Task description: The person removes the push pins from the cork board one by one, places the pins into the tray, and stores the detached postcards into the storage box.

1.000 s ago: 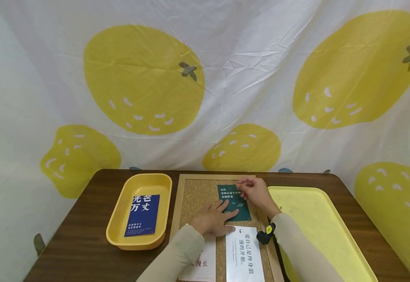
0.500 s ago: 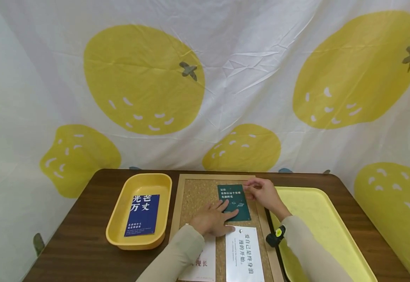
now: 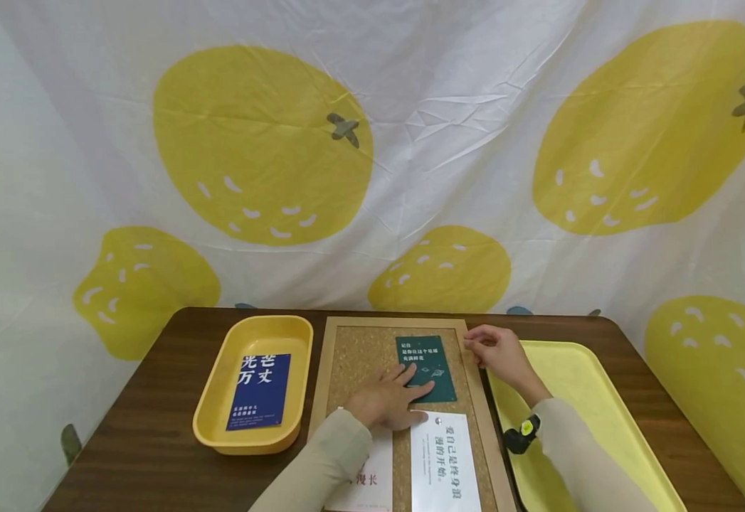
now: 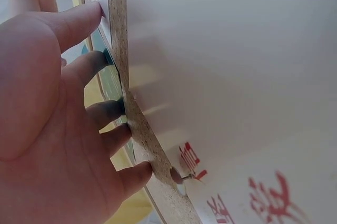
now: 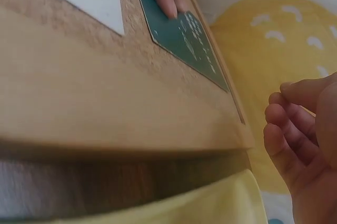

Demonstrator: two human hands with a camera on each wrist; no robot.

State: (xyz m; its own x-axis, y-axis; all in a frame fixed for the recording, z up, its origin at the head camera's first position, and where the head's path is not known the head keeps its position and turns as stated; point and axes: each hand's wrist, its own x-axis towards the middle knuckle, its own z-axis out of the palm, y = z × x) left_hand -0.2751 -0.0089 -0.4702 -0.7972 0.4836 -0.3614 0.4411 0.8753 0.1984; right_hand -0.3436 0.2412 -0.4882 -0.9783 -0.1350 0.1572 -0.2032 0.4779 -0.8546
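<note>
My left hand [image 3: 385,400] lies spread on a framed cork board [image 3: 359,355]. Its fingers press the lower left of a dark green card [image 3: 432,355], and its thumb reaches the top edge of a white card [image 3: 445,462] with black lettering. Partly under that wrist is a second white card [image 3: 375,491] with red lettering; the left wrist view shows a thumbtack [image 4: 181,175] at its edge. Beside the frame's upper right corner is my right hand [image 3: 500,355], its thumb tip against the index finger in the right wrist view. I cannot tell if something small is pinched there.
Left of the board, a yellow bin [image 3: 204,419] holds a blue card [image 3: 260,391] with white lettering. A pale yellow tray [image 3: 577,412] lies close to the right, under my right forearm. Behind the brown table [image 3: 148,427] hangs a lemon-print curtain [image 3: 410,163].
My right hand has moved right, from the green card's upper right corner to beyond the board's frame. The left hand and the cards have stayed in place.
</note>
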